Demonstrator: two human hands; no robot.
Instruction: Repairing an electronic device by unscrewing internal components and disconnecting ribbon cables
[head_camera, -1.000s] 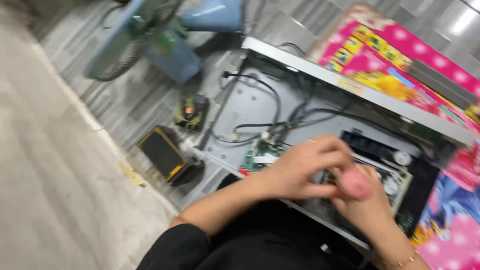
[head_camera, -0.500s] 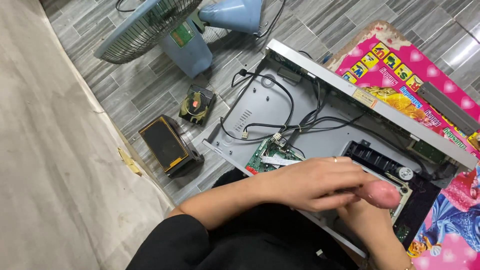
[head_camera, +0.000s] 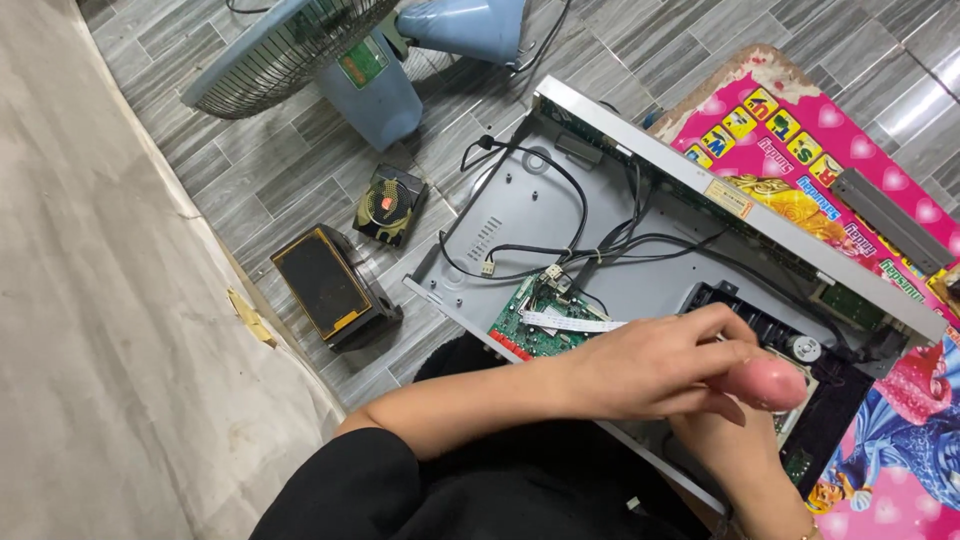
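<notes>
A pink, rounded tool handle (head_camera: 768, 382) is gripped over the disc-drive end of an opened grey metal player chassis (head_camera: 520, 215), which lies flat on the floor. Only the blunt pink end is seen; what is fitted below it is hidden, so the kind of tool cannot be told. Its long axis appears to run steeply down into the black disc-drive tray (head_camera: 745, 320), butt end up and towards the camera, the working end pointed into the drive — a hold that would suit pressing straight down on something there.

The left hand (head_camera: 655, 362) is laid across from the left, its fingers curled loosely about the upper part of the handle, seemingly to steady it. The right hand (head_camera: 735, 455) is placed beneath, largely covered by the left; it seems wrapped round the lower part of the handle, though how firmly it is clenched cannot be told.

Just left of the hands a green circuit board (head_camera: 525, 330) is seated in the chassis, crossed by a flat white ribbon cable (head_camera: 570, 322); black wires (head_camera: 560, 195) are looped over the bare base. The lid is off, so the inside is exposed for work.

Farther out, a black-and-yellow box-like unit (head_camera: 325, 285) and a small black speaker-like part (head_camera: 388, 205) rest on the grey tiled floor (head_camera: 270, 170). A pale blue electric fan (head_camera: 330, 55) lies beyond — and a pink patterned mat (head_camera: 800, 150) sits under the far edge.
</notes>
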